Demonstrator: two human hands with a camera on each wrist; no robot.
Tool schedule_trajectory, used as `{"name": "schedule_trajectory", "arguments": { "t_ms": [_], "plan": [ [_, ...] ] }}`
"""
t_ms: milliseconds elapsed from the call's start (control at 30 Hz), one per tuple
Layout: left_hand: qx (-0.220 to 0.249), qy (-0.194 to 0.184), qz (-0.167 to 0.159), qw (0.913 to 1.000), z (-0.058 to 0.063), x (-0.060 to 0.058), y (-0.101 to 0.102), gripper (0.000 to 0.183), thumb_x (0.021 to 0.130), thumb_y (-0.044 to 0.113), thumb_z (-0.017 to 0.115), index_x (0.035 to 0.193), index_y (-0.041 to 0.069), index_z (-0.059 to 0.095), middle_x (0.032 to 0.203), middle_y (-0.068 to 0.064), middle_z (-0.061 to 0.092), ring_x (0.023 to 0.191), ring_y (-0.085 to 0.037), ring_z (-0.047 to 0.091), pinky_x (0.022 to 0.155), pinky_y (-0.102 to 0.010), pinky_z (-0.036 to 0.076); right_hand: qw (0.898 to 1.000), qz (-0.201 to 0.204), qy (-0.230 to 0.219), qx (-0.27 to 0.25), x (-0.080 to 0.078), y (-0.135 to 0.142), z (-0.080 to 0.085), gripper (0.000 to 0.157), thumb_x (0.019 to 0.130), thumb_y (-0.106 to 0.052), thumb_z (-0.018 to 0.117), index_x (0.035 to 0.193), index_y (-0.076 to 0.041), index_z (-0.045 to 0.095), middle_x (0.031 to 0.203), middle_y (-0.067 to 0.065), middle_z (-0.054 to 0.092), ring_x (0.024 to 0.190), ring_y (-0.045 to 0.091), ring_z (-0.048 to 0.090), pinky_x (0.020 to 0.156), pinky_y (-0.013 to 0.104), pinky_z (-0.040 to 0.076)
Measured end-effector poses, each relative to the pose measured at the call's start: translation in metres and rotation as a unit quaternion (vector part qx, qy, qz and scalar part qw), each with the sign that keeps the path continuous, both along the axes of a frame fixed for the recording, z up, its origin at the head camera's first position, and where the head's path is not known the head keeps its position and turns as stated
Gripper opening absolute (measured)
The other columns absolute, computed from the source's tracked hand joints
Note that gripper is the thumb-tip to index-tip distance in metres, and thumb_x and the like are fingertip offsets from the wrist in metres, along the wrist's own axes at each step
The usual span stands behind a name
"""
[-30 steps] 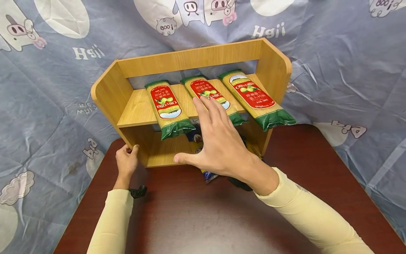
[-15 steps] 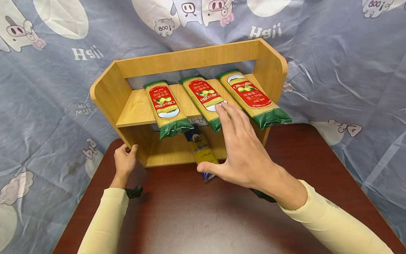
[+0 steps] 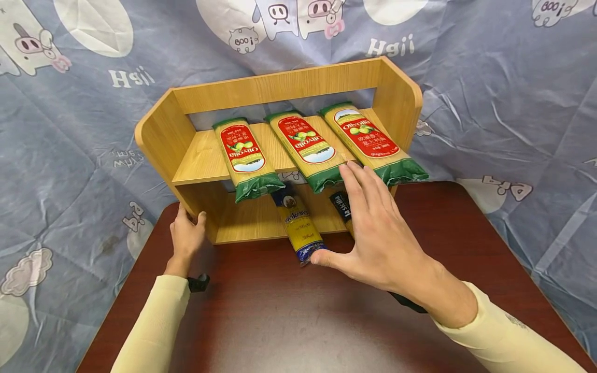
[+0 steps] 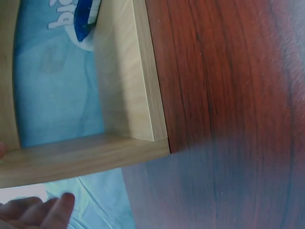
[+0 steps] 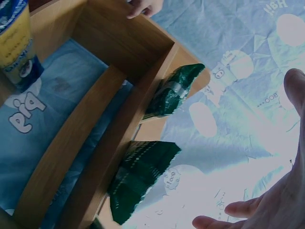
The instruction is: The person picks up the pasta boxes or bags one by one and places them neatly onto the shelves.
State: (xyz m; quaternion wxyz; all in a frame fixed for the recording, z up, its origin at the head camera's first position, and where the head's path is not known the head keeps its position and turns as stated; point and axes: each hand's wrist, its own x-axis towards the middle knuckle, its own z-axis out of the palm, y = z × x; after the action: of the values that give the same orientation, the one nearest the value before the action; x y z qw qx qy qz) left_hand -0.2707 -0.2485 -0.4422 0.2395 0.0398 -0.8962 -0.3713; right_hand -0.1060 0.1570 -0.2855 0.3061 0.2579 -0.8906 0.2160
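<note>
My left hand point(image 3: 186, 235) grips the left side panel of a wooden two-tier shelf point(image 3: 275, 85), fingers outside and thumb at the front edge. My right hand point(image 3: 380, 235) is held out before the shelf's right half, fingers extended and thumb spread, holding nothing. On the upper tier lie three spaghetti packs: a left pack point(image 3: 241, 147), a middle pack point(image 3: 305, 147) and a right pack point(image 3: 366, 137), their green ends jutting over the front. Below, a yellow-and-blue pasta pack point(image 3: 298, 223) sticks out from the lower tier. A dark-labelled pack point(image 3: 341, 204) beside it is partly hidden behind my right hand.
The shelf stands on a dark red-brown table point(image 3: 280, 316). Behind it and at both sides hangs a blue-grey cloth point(image 3: 489, 103) printed with cartoon pigs. In the right wrist view, green pack ends point(image 5: 143, 176) overhang the upper board.
My right hand has drawn back to the right and down from the middle spaghetti pack, uncovering it and the lower packs. My left hand keeps to the side panel.
</note>
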Motion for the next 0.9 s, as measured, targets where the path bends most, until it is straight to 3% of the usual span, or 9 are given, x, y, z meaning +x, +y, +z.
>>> {"name": "schedule_trajectory", "arguments": {
  "t_ms": [100, 233, 333, 533, 733, 900],
  "plan": [
    [0.012, -0.006, 0.000, 0.9999, 0.000, 0.009, 0.004, 0.073, 0.099, 0.024, 0.062, 0.159, 0.006, 0.025, 0.138, -0.028, 0.057, 0.120, -0.044, 0.059, 0.100, -0.054, 0.045, 1.000, -0.010, -0.003, 0.005, 0.003, 0.005, -0.006, 0.130, 0.073, -0.094, 0.048, 0.159, 0.000, 0.022, 0.160, 0.022, 0.029, 0.147, 0.043, 0.024, 0.116, 0.061, 0.020],
    [0.010, -0.008, 0.000, 0.9999, 0.004, 0.023, 0.009, 0.089, 0.098, 0.027, 0.062, 0.162, 0.003, 0.006, 0.155, -0.030, 0.036, 0.137, -0.046, 0.043, 0.110, -0.056, 0.035, 1.000, -0.018, -0.013, 0.007, 0.006, 0.011, -0.014, 0.130, 0.073, -0.090, 0.058, 0.160, -0.001, 0.021, 0.160, 0.023, 0.029, 0.145, 0.047, 0.025, 0.115, 0.063, 0.021],
    [-0.019, -0.002, -0.005, 0.9998, 0.007, 0.031, 0.012, 0.091, 0.096, 0.028, 0.064, 0.162, 0.003, 0.007, 0.160, -0.028, 0.030, 0.139, -0.048, 0.039, 0.110, -0.058, 0.033, 0.999, -0.025, -0.019, 0.005, 0.007, 0.014, -0.019, 0.131, 0.071, -0.087, 0.063, 0.160, -0.002, 0.019, 0.160, 0.023, 0.029, 0.144, 0.050, 0.026, 0.115, 0.063, 0.021],
    [-0.086, -0.006, -0.035, 0.9956, 0.018, 0.056, 0.015, 0.092, 0.096, 0.029, 0.066, 0.161, -0.002, 0.009, 0.167, -0.024, 0.009, 0.148, -0.046, 0.020, 0.115, -0.059, 0.025, 0.999, -0.044, 0.002, 0.010, 0.011, 0.019, -0.026, 0.128, 0.073, -0.092, 0.052, 0.160, -0.002, 0.021, 0.160, 0.023, 0.030, 0.144, 0.051, 0.026, 0.115, 0.064, 0.020],
    [-0.150, -0.001, -0.052, 0.9874, 0.030, 0.081, 0.027, 0.091, 0.094, 0.031, 0.069, 0.158, -0.008, 0.017, 0.164, -0.031, 0.014, 0.150, -0.050, 0.007, 0.117, -0.061, 0.015, 0.999, -0.048, 0.012, 0.014, 0.018, 0.024, -0.033, 0.126, 0.075, -0.092, 0.050, 0.160, -0.002, 0.023, 0.160, 0.023, 0.032, 0.144, 0.050, 0.027, 0.112, 0.066, 0.023],
    [-0.212, 0.000, -0.069, 0.9747, 0.029, 0.097, 0.042, 0.096, 0.092, 0.044, 0.070, 0.157, -0.008, 0.022, 0.162, -0.033, 0.018, 0.149, -0.052, 0.006, 0.116, -0.065, 0.012, 0.997, -0.056, -0.027, 0.037, 0.024, 0.027, -0.045, 0.127, 0.075, -0.092, 0.051, 0.162, -0.006, 0.018, 0.163, 0.020, 0.026, 0.147, 0.048, 0.021, 0.112, 0.068, 0.021]
  ]
}}
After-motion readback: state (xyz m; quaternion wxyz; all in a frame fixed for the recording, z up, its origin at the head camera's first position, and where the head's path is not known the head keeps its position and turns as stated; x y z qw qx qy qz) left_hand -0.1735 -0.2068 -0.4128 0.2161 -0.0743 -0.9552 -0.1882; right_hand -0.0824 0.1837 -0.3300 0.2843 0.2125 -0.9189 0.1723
